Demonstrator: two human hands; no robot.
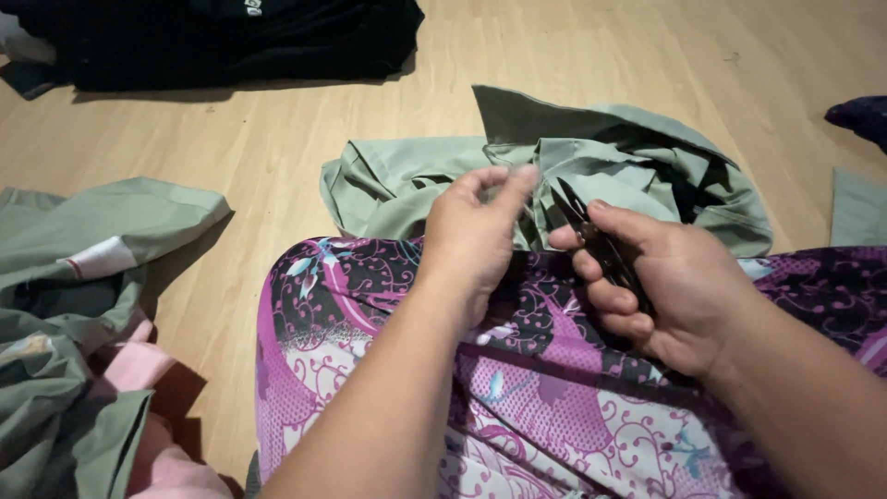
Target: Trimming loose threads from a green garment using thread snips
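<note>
A wooden floor carries a black pile of clothing at 11 o'clock, a heap of green and pink cloth at 8 o'clock and a crumpled green garment at centre, just beyond a lap draped in purple patterned fabric. Over the garment's near edge, the right hand is closed around small black thread snips, blades pointing to 11 o'clock. The left hand, just beside them, pinches something too fine to make out.

Soft, even light fills the room, perhaps from overhead. Faint shadows sit left of the green cloth on the wooden floor. Fingertips look slightly blurred; the black pile loses detail.
</note>
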